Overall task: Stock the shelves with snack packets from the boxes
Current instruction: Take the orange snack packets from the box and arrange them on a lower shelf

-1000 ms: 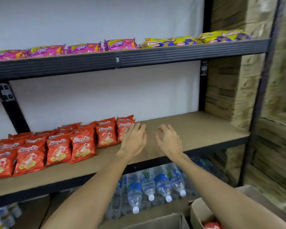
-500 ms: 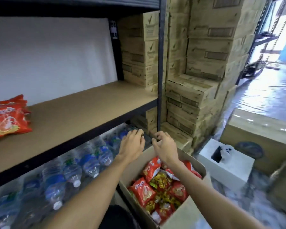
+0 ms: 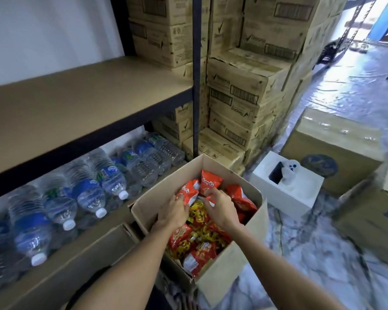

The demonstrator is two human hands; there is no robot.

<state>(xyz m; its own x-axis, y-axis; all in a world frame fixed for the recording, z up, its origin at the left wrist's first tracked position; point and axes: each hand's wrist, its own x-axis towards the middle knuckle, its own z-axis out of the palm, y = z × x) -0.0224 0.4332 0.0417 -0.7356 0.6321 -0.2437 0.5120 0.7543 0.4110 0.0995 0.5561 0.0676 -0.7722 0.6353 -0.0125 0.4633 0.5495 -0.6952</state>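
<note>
1. In the head view, an open brown cardboard box (image 3: 164,189) is seen on the floor, just beside the black metal upright (image 3: 197,74) of the rack.
2. The box is filled with red foil snack packets (image 3: 179,237), and some yellow-printed packets (image 3: 198,212) are mixed in at the middle.
3. The left hand (image 3: 173,211) is laid over the heap with its fingers loosely spread, and their tips are placed on a red packet near the far-left wall.
4. The right hand (image 3: 222,209) is held just beside it, with its fingers curled at the lower edge of an upright red packet (image 3: 211,180). Whether that packet is actually pinched cannot be told through the blur.
5. A tan board shelf (image 3: 76,104) is seen above and left of the box.
6. Clear plastic water bottles with white caps (image 3: 87,195) are laid on their sides on the level beneath it.
7. Stacked brown printed cartons (image 3: 244,86) are piled behind the box.
8. A white rectangular box (image 3: 300,198) and a sealed brown carton (image 3: 334,153) are set on the glossy floor to the right.
</note>
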